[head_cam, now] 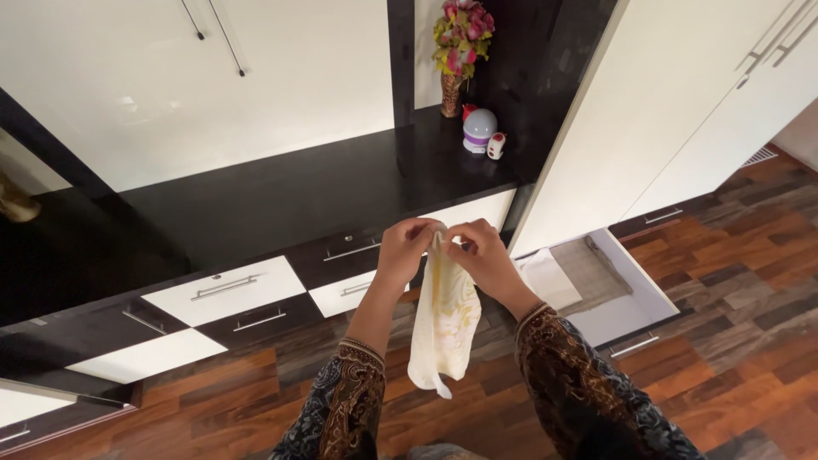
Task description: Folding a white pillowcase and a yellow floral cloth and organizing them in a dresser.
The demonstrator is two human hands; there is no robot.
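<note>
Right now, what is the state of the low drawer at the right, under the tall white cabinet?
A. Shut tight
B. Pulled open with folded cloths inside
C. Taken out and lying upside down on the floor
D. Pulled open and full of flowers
B: the drawer stands pulled out over the wood floor, with folded cloths lying inside it.

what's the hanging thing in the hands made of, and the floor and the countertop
Cloth: looks like soft thin fabric, cream with a yellow print; it hangs limp and folds where both hands pinch its top. Floor: wood or wood-look planks, reddish-brown, slight sheen. Countertop: dark glossy surface; material unclear.
</note>
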